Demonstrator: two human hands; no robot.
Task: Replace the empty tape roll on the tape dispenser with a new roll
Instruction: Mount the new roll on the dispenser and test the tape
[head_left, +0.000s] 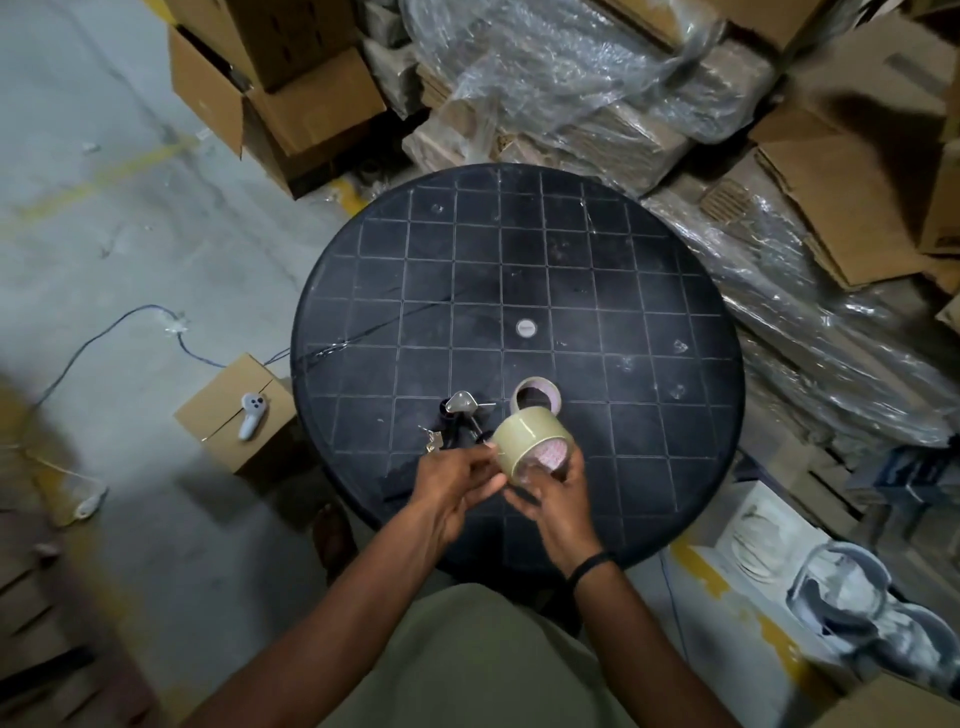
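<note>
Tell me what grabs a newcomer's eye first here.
The new tape roll, held up in both hands over the near edge of the round black table. Just behind it sit the empty core and, to its left, the tape dispenser.

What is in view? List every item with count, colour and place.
new tape roll: one, tan, held above the table's near edge
empty tape core: one, pale brown, on the table behind the new roll
tape dispenser: one, black and metal, on the table left of the core
table: one, round, black with a grid
controller: one, white, on a small box left of the table
cardboard boxes: many, brown, stacked behind and right
left hand: fingertips at the roll's edge
right hand: grip on the roll
</note>
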